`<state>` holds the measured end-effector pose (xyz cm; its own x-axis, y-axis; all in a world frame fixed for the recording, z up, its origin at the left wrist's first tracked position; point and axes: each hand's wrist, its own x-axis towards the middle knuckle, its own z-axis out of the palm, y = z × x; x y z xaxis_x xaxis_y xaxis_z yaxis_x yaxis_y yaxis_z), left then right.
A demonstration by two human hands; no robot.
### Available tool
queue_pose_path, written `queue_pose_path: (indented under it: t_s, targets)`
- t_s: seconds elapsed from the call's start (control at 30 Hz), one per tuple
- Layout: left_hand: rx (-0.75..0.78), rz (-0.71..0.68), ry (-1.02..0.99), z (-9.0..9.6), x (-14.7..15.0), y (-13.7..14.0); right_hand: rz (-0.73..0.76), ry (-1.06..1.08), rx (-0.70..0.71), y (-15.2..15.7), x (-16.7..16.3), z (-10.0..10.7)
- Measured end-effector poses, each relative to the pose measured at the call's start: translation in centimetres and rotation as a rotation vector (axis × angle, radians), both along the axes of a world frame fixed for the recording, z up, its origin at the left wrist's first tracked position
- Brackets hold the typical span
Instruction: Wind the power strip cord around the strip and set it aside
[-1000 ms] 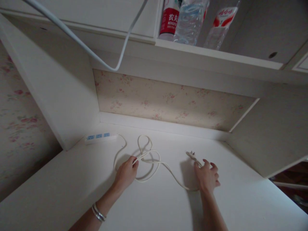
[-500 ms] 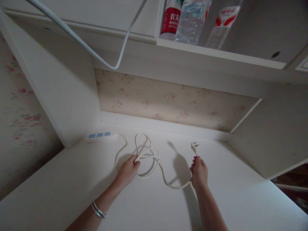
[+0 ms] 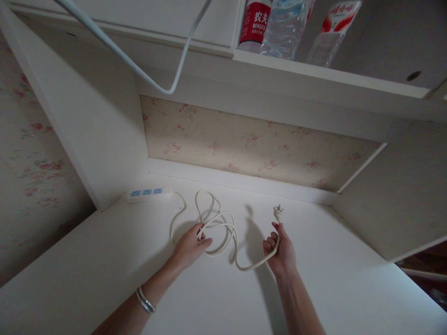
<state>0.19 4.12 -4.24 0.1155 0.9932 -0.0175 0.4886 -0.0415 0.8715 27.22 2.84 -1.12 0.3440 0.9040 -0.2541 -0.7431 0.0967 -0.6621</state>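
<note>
A white power strip (image 3: 139,197) with blue socket faces lies at the left back of the white surface. From its right end runs a cream power cord (image 3: 248,268), looped in the middle. My left hand (image 3: 191,242), with silver bangles on its wrist, is closed around part of the loops. Raised above the surface at the right, my right hand (image 3: 282,249) grips the cord just below its plug (image 3: 278,213). The plug's metal prongs point up and away from me. A stretch of cord crosses the right palm and hangs in a curve toward the loops.
Overhead, a shelf (image 3: 328,77) holds a red-labelled bottle (image 3: 254,23) and other clear plastic bottles (image 3: 284,30). A bent white tube (image 3: 139,70) hangs at the upper left. White side panels (image 3: 84,102) and a flowered back wall (image 3: 226,139) enclose the white desktop (image 3: 216,302).
My right hand has turned so its palm and curled fingers show, and has shifted slightly left with the plug. The left hand still holds the loops, its thumb a little farther out.
</note>
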Motion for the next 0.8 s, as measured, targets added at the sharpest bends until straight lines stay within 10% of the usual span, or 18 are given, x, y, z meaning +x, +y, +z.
queue_pose_path:
  t_s: [0.5, 0.8]
  targets:
    - [0.054, -0.081, 0.259, 0.1, 0.3, -1.0, 0.02, 0.324, 0.276, -0.4, 1.8, 1.0]
    - [0.118, -0.086, 0.137, -0.2, 0.3, -1.0, 0.198, 0.216, 0.111, -1.2, -4.2, 1.1]
